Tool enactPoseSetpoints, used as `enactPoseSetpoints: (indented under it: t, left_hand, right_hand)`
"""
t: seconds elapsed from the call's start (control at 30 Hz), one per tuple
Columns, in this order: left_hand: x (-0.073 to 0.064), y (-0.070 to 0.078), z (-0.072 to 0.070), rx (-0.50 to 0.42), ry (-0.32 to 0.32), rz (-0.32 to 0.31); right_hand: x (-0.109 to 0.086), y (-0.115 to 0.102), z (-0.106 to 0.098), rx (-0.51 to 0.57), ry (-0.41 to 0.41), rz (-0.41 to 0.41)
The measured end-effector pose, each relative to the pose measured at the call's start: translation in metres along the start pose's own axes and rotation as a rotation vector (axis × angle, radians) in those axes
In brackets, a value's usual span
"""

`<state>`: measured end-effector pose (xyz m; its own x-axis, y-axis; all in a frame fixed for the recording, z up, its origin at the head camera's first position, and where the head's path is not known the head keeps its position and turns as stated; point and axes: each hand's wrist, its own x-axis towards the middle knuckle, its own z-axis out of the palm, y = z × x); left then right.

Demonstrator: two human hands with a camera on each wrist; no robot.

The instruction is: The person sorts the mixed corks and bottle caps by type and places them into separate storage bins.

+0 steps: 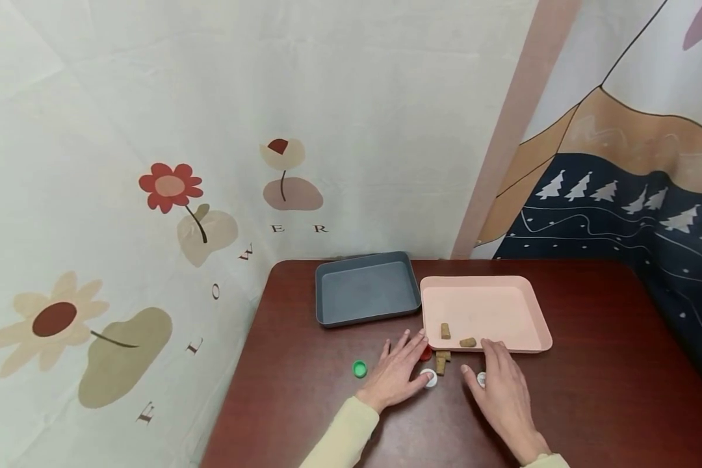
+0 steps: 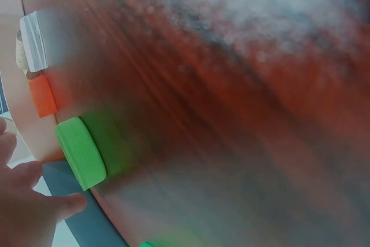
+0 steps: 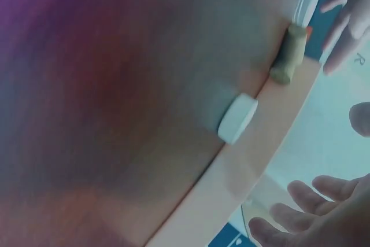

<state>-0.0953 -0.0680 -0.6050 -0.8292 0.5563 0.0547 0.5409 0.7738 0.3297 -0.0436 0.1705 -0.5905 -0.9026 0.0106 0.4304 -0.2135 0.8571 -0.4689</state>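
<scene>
My left hand (image 1: 394, 376), fingers outstretched, hovers over the table with its thumb overlapping a white bottle cap (image 1: 429, 378). Near its fingertips is a red bottle cap (image 1: 426, 353), partly hidden; a green bottle cap (image 1: 359, 369) lies to its left. Fingers extended, my right hand (image 1: 506, 390) reaches towards the pink tray's front rim and partly covers another white cap (image 3: 237, 118). Between the hands, cork stoppers (image 1: 441, 365) lie against the tray's front. Two more corks, one upright-looking (image 1: 445, 331) and one on its side (image 1: 467, 342), are in the pink tray (image 1: 485, 296). Neither hand holds anything.
A dark grey-blue tray (image 1: 368, 286) stands at the back left, its corner close to the pink one. The dark red-brown table (image 1: 597, 338) ends at a hanging cloth (image 1: 386, 130) printed with flowers and mountains. A second green item (image 2: 146, 244) peeks in at the left wrist view's bottom.
</scene>
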Motion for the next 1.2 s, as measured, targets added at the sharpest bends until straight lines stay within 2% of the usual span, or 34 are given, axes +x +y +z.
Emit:
enactPoseSetpoints:
  t: [0.13, 0.27, 0.5, 0.83, 0.93, 1.2]
  left_hand:
    - [0.001, -0.001, 0.001, 0.000, 0.001, 0.004]
    - [0.002, 0.000, 0.002, -0.002, 0.004, 0.017]
    - [0.002, 0.003, 0.003, -0.023, 0.008, 0.030]
    - [0.001, 0.005, 0.005, -0.085, 0.020, 0.007]
    - [0.001, 0.005, 0.006, -0.096, 0.027, 0.010]
    - [0.001, 0.007, 0.004, -0.085, 0.022, 0.002]
  right_hand:
    - [-0.004, -0.006, 0.008, 0.006, 0.014, -0.022]
    - [-0.006, -0.011, 0.015, 0.002, -0.002, -0.005]
    - [-0.003, -0.020, 0.025, -0.051, -0.096, 0.061]
    - [0.004, -0.028, 0.034, -0.079, -0.215, 0.135]
    - [0.006, -0.029, 0.039, -0.079, -0.198, 0.129]
    - [0.010, -0.031, 0.048, -0.130, -0.091, 0.062]
